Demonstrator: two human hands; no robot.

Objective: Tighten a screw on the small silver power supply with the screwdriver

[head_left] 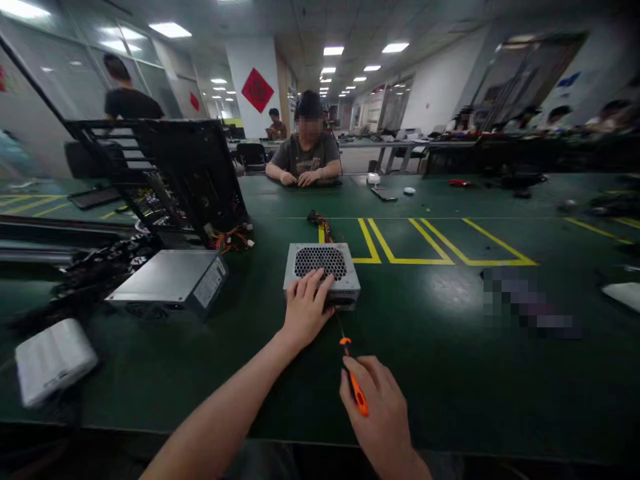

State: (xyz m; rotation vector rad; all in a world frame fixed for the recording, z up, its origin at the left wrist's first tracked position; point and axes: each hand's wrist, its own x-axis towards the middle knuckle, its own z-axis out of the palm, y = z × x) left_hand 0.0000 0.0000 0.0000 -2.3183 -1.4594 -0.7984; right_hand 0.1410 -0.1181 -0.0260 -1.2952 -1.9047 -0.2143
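Note:
A grey computer power supply (350,277) with a honeycomb vent on top sits on the green table in the middle of the view. My left hand (307,310) holds it from the near side, fingers over the vent and thumb down by the front face. In my right hand (380,407) is a screwdriver (359,396) with an orange and black handle. Its thin shaft points up toward the front of the power supply; whether the tip touches is too small to tell. A bundle of cables (325,225) runs out behind the unit.
Left of me lie a second power supply (155,273), a white box-like device (54,360) and dark cables. Beyond them stands an open black computer case (190,173). A person (307,157) sits across the table (425,373). Yellow tape lines mark it; a phone (384,193) lies farther back.

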